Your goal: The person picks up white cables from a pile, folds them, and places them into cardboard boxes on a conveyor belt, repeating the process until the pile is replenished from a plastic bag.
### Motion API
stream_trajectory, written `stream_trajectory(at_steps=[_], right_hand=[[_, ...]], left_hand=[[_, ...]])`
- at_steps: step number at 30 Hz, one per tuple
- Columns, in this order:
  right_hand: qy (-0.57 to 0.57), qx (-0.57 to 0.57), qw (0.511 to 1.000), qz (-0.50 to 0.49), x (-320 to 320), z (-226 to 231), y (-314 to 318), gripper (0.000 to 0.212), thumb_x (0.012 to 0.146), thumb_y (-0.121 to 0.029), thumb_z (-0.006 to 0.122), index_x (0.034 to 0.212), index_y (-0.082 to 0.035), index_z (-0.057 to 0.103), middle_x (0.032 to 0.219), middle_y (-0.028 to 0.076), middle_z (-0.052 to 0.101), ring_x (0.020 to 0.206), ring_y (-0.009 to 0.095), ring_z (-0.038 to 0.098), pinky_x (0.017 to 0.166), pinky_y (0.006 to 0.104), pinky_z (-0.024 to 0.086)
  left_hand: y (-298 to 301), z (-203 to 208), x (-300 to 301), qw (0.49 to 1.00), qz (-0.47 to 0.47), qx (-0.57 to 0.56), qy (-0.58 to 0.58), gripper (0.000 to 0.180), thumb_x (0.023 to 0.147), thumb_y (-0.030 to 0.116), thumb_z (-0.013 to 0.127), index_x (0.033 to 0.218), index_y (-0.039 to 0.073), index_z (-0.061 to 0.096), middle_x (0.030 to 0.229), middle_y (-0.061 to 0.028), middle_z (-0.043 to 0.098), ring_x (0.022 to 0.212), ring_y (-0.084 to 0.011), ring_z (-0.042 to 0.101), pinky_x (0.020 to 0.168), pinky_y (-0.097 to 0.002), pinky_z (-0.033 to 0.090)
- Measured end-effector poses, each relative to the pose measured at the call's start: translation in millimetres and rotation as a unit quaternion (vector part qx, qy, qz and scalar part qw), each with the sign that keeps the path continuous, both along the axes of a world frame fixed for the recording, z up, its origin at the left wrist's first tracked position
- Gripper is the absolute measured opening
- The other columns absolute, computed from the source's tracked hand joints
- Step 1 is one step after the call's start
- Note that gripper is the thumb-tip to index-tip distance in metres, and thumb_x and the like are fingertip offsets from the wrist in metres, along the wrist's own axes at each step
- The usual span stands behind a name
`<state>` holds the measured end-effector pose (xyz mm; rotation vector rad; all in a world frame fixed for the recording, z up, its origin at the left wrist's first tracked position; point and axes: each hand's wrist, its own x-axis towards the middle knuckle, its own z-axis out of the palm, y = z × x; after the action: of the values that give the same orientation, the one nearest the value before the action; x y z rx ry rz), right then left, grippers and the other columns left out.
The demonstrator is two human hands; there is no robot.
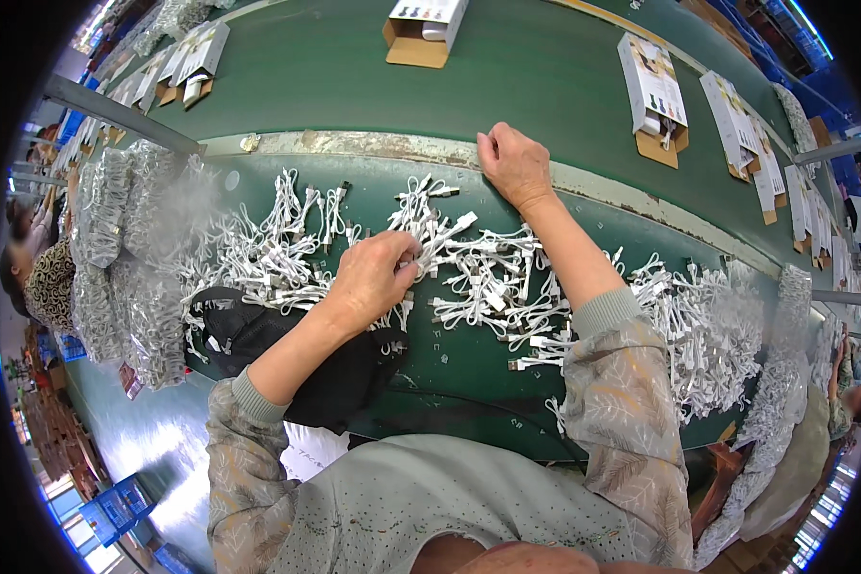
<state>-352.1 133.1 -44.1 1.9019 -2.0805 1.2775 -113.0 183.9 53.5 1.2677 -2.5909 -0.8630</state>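
My left hand [378,275] is closed in a pinch at the edge of a cluster of short white USB cables [435,239]; its fingertips appear to hold one of them. Farther away and to the right, my right hand [518,170] reaches over the worn pale rail [373,145] at the belt's near edge. Its fingers are curled together, and whatever may be inside them is hidden. More looped white cables [493,277] lie loose between my forearms on the green worktable [469,397]. Under my left forearm is a black fabric bag [249,335].
Bagged cables [153,239] are stacked at the left, and another cable heap [703,335] lies right. Beyond the rail, the green conveyor belt [536,77] carries opened white boxes, including a near right box [652,96] and a far middle box [426,29]. Co-workers sit at both sides.
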Motion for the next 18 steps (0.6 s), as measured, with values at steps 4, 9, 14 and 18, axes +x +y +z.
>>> stream_trajectory(at_steps=[4, 9, 14, 18], right_hand=[[-0.004, 0.0, 1.0, 0.006, -1, 0, 2, 0.019, 0.08, -0.02, 0.063, 0.071, -0.007, 0.051, 0.066, 0.011, 0.061, 0.059, 0.032, 0.061, 0.053, 0.0409, 0.05], [-0.014, -0.006, 1.0, 0.011, 3, 5, 0, 0.019, 0.08, -0.018, 0.063, 0.071, -0.007, 0.05, 0.065, 0.012, 0.06, 0.058, 0.033, 0.06, 0.052, 0.0415, 0.049], [-0.019, -0.004, 1.0, 0.023, -3, 6, 4, 0.019, 0.08, -0.018, 0.063, 0.072, -0.006, 0.05, 0.067, 0.013, 0.059, 0.059, 0.034, 0.06, 0.052, 0.0419, 0.049], [-0.024, 0.005, 0.999, 0.029, -2, 10, 5, 0.018, 0.082, -0.018, 0.061, 0.075, -0.005, 0.051, 0.07, 0.014, 0.06, 0.061, 0.034, 0.06, 0.053, 0.0416, 0.049]], left_hand=[[-15, 20, -8, 0.993, 0.052, 0.081, 0.072, 0.011, 0.08, 0.007, 0.06, 0.086, -0.002, 0.062, 0.071, -0.0073, 0.062, 0.063, -0.0126, 0.057, 0.062, -0.0266, 0.047], [-58, 17, -21, 0.962, 0.118, 0.127, 0.209, 0.012, 0.087, 0.011, 0.062, 0.087, -0.001, 0.061, 0.071, 0.0028, 0.057, 0.063, -0.0031, 0.05, 0.056, -0.0178, 0.041], [-93, 10, -56, 0.922, 0.133, 0.173, 0.32, 0.015, 0.085, 0.01, 0.065, 0.095, -0.001, 0.062, 0.078, -0.0017, 0.061, 0.069, -0.0074, 0.057, 0.064, -0.0218, 0.05], [-132, -8, -102, 0.885, 0.203, 0.138, 0.395, 0.015, 0.081, 0.008, 0.064, 0.089, -0.004, 0.061, 0.076, -0.0039, 0.062, 0.063, -0.0081, 0.057, 0.059, -0.0228, 0.052]])
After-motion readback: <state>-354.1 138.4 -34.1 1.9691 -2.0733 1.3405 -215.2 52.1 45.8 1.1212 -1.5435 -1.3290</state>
